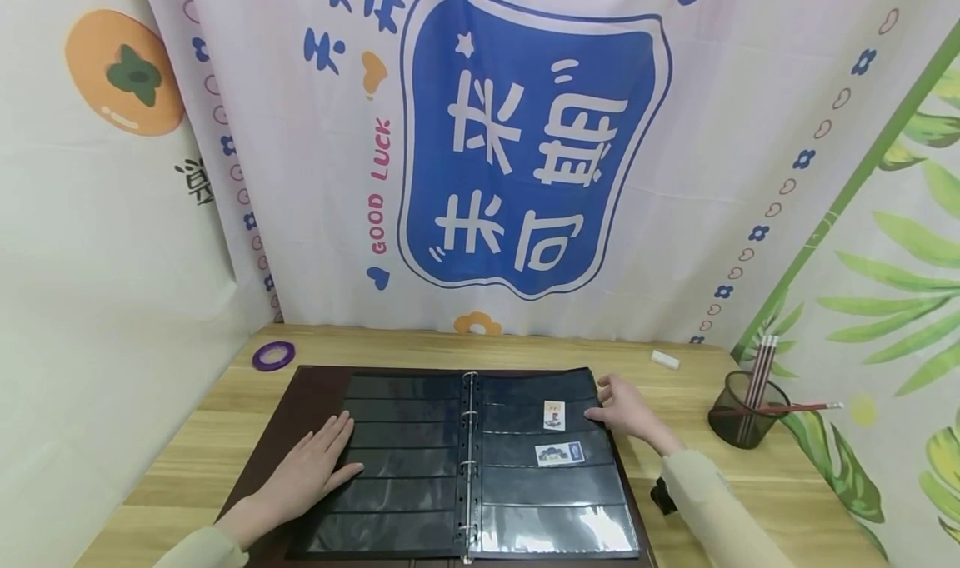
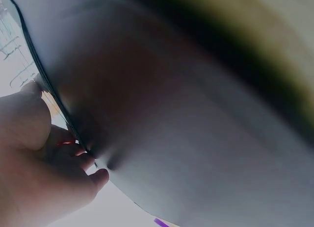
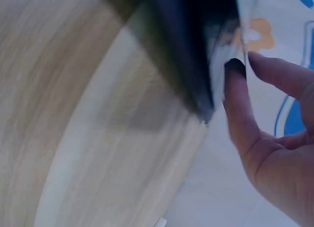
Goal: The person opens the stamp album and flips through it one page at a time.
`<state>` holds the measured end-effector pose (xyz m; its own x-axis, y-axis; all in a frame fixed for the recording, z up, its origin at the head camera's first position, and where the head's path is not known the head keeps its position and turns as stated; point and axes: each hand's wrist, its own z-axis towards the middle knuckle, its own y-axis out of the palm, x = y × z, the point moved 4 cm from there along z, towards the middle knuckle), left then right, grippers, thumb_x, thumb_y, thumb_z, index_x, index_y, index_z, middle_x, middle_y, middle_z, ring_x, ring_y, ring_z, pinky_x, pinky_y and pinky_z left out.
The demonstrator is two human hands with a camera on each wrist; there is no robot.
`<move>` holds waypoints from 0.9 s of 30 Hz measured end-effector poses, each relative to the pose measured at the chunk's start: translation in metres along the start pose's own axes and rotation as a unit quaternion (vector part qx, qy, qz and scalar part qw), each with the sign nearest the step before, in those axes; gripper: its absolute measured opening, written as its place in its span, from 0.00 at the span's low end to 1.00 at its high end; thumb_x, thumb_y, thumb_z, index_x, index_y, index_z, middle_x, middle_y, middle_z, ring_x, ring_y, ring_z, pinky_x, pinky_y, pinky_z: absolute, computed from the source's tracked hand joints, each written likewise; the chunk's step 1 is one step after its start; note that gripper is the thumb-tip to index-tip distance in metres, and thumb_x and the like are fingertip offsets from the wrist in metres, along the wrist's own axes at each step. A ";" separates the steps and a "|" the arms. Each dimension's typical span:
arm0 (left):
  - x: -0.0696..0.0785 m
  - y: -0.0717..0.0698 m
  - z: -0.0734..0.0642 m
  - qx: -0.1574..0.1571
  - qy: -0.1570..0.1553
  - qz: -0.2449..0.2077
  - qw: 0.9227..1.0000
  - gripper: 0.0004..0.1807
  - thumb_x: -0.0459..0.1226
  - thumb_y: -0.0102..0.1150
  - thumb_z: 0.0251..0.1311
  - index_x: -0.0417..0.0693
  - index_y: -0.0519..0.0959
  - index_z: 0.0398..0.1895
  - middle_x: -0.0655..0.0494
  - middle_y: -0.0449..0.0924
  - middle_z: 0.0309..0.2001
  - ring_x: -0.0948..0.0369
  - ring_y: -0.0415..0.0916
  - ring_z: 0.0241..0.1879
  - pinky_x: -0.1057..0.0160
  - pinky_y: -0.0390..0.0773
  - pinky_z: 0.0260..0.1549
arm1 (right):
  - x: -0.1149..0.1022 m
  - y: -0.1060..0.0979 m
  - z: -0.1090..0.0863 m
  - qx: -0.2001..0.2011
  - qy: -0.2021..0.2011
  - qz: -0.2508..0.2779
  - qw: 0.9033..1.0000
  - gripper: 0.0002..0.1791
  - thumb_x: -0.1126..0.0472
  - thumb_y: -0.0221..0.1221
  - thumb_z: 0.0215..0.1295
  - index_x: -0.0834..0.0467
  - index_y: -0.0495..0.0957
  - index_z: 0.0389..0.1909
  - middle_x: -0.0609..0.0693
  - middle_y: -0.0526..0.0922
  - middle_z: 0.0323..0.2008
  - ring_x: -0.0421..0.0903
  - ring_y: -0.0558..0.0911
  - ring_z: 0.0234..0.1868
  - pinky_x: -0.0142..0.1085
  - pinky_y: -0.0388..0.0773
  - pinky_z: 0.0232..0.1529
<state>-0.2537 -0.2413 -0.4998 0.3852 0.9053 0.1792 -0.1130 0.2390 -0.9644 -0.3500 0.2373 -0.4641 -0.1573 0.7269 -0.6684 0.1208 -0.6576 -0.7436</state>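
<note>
A stamp album (image 1: 262, 443) with a dark brown cover lies open on the table, its black pocket pages held by a ring binding (image 1: 469, 468). Flat on the left side rests my left hand (image 1: 303, 468), fingers together and thumb apart. On the right page (image 1: 555, 493), two stamps sit in separate pockets: an upper stamp (image 1: 554, 416) and a lower stamp (image 1: 559, 454). My right hand (image 1: 626, 410) pinches the outer edge of that page near its top corner. In the right wrist view the thumb and a finger (image 3: 282, 75) meet across the thin page edge.
A purple tape roll (image 1: 273, 356) lies at the back left of the wooden table (image 1: 202, 435). A white eraser (image 1: 665, 360) is at the back right. Further right stands a black mesh cup (image 1: 738, 414) with several pencils. A small black object (image 1: 663, 496) lies under the right sleeve.
</note>
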 end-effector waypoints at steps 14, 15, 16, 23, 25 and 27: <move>0.003 -0.005 0.000 -0.008 -0.005 -0.004 1.000 0.39 0.55 0.55 0.67 0.32 0.68 0.69 0.35 0.66 0.71 0.39 0.66 0.69 0.36 0.70 0.62 | -0.020 -0.022 -0.010 -0.178 0.012 0.171 0.969 0.13 0.64 0.50 0.74 0.56 0.65 0.27 0.41 0.65 0.19 0.32 0.68 0.20 0.24 0.78 0.26; 0.003 -0.005 0.000 -0.009 -0.005 -0.004 1.000 0.39 0.55 0.55 0.67 0.32 0.68 0.68 0.34 0.66 0.70 0.39 0.66 0.69 0.36 0.70 0.62 | -0.023 -0.024 -0.009 -0.176 0.015 0.176 0.968 0.12 0.64 0.50 0.74 0.57 0.66 0.27 0.41 0.66 0.19 0.32 0.68 0.20 0.24 0.78 0.26; 0.003 -0.005 0.000 -0.008 -0.004 -0.004 1.000 0.39 0.55 0.55 0.67 0.32 0.68 0.68 0.34 0.66 0.70 0.39 0.67 0.69 0.36 0.70 0.62 | -0.027 -0.026 -0.009 -0.173 0.016 0.178 0.969 0.12 0.63 0.50 0.74 0.58 0.67 0.27 0.41 0.66 0.19 0.32 0.68 0.20 0.24 0.78 0.26; 0.002 -0.003 0.000 -0.002 -0.002 -0.005 1.000 0.39 0.55 0.56 0.67 0.32 0.68 0.68 0.34 0.67 0.70 0.39 0.67 0.69 0.36 0.70 0.61 | -0.055 -0.041 -0.001 -0.139 0.024 0.183 0.973 0.15 0.62 0.50 0.74 0.60 0.72 0.25 0.40 0.69 0.16 0.33 0.69 0.18 0.26 0.77 0.25; 0.002 -0.003 0.000 -0.002 -0.001 -0.005 1.000 0.39 0.55 0.56 0.67 0.32 0.69 0.68 0.34 0.67 0.70 0.39 0.67 0.69 0.36 0.70 0.61 | -0.063 -0.043 0.002 -0.130 0.021 0.175 0.976 0.18 0.62 0.51 0.74 0.56 0.66 0.20 0.40 0.63 0.14 0.33 0.65 0.17 0.26 0.74 0.24; 0.003 -0.003 0.000 -0.002 -0.001 -0.006 1.000 0.39 0.55 0.56 0.67 0.32 0.69 0.68 0.34 0.67 0.70 0.39 0.67 0.69 0.35 0.70 0.61 | -0.071 -0.045 0.004 -0.122 0.015 0.167 0.978 0.20 0.62 0.51 0.74 0.54 0.63 0.18 0.40 0.61 0.13 0.33 0.63 0.16 0.26 0.72 0.22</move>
<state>-0.2522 -0.2397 -0.4967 0.3838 0.9034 0.1912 -0.1051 0.2485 -0.9629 -0.3482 0.2146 -0.3833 -0.0399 0.4872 -0.8724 0.3909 -0.7959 -0.4623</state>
